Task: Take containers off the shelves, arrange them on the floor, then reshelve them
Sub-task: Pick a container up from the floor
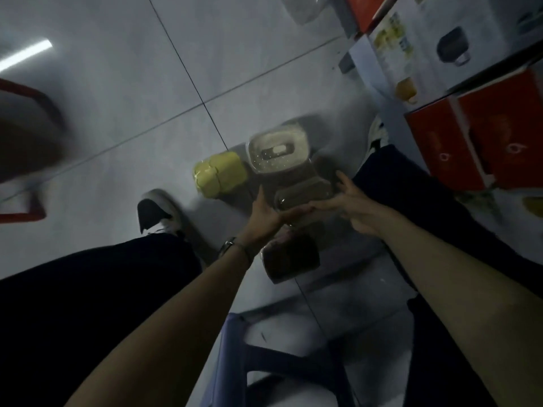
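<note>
Several containers stand close together on the tiled floor between my feet. A clear rectangular container (304, 193) is in the middle, and both hands are on it. My left hand (266, 214) holds its left side and near edge with the thumb up along the side. My right hand (351, 202) holds its right side, fingers curled along the near edge. Behind it stands a clear container with a white-handled lid (277, 151). A yellow-lidded container (219, 173) sits to the left. A dark brown container (291, 255) lies nearest me, partly hidden by my left wrist.
Red boxes (482, 142) and a white printed appliance box (423, 51) fill the shelving at the right. A blue plastic stool (235, 359) is under me. A red stool frame (26, 113) stands at the left. My left shoe (160, 211) is beside the yellow container.
</note>
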Demonstrator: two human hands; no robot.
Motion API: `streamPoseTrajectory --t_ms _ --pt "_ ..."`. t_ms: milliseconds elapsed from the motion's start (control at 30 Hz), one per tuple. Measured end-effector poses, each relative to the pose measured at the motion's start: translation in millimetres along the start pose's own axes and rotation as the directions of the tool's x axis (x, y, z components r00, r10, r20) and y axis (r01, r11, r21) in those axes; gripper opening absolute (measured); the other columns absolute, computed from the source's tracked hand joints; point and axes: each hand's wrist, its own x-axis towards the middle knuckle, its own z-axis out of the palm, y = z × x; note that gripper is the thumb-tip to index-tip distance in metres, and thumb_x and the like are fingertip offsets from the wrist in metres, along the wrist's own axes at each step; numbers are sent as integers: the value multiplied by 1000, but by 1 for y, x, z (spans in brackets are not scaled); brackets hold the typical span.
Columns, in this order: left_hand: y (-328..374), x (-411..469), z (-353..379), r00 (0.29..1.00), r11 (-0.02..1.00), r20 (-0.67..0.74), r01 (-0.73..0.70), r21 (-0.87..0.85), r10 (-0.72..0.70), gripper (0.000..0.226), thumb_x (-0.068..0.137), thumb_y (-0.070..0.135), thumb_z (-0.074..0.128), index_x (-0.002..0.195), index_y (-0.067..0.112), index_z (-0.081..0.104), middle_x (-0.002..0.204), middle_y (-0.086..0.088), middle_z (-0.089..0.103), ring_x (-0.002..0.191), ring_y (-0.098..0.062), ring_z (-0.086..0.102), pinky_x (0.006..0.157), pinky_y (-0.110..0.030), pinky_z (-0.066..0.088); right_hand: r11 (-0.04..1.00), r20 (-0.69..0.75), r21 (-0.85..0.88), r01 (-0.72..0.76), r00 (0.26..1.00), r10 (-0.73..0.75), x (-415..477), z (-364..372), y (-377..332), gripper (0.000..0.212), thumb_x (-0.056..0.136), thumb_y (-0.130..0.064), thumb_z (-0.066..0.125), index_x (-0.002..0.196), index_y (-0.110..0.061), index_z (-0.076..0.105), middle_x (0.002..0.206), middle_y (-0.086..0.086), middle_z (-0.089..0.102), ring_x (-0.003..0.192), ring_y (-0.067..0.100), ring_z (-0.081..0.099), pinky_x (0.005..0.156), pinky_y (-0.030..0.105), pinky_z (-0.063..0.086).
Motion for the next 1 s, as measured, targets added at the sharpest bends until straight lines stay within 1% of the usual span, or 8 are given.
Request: streamPoseTrajectory --t_ms 100,167,233,400,467,600,800,1000 --pt "-16 14 -3 998 990 26 63 -122 -61 91 71 27 91 146 16 42 138 -6 63 123 -19 65 97 -33 58 995 59 79 -52 997 47 25 0 3 137 62 -9 96 166 -34 10 161 -6 40 140 16 48 87 28 51" --pt "-28 23 -5 992 978 64 115 -173 -105 85 74 27 89 146 20 45 139 -6 63 125 -24 64 99 -39 57 988 128 122 -99 988 84 40 -2 6 157 35 -18 105 166 -29 17 150 -2 55 132 21 58 105 42 51" --pt "-38 30 -5 982 956 94 180 -232 -163 80 80 18 86 148 20 44 139 -7 63 122 -23 66 92 -33 59 971 223 196 -139 970 94 52 -6 11 155 20 -15 105 159 -13 36 145 13 62 131 33 62 111 46 48" --pt "-58 44 -1 971 912 176 215 -350 -162 84 82 13 82 152 19 37 145 -12 58 123 -27 66 89 -35 58 948 371 274 -160 927 49 63 -17 10 81 60 11 70 139 -4 57 138 20 64 123 34 64 101 40 54" --pt "-62 48 2 974 890 171 207 -406 -149 85 81 13 82 152 20 36 147 -14 55 127 -32 63 92 -40 58 954 419 247 -171 906 54 65 -20 6 70 63 11 66 129 -9 63 131 18 68 120 33 66 103 39 52" --pt "-70 53 11 983 857 136 173 -486 -122 93 73 14 86 149 25 34 145 -17 57 126 -38 63 92 -48 58 960 447 188 -206 889 103 69 -19 2 80 64 14 63 142 -4 57 140 21 63 126 37 64 103 40 55" --pt "-84 59 20 992 839 84 120 -531 -89 111 71 19 89 157 43 22 150 -13 53 130 -38 60 98 -61 54 966 452 154 -205 884 116 73 -20 2 92 62 15 63 151 -1 47 149 28 53 136 44 55 121 56 35" --pt "-80 57 19 986 835 93 168 -524 -139 123 63 26 90 158 48 14 150 -8 50 129 -33 60 94 -51 59 967 406 175 -184 909 99 73 -14 5 93 56 14 62 148 4 48 150 32 49 137 49 51 122 63 28"
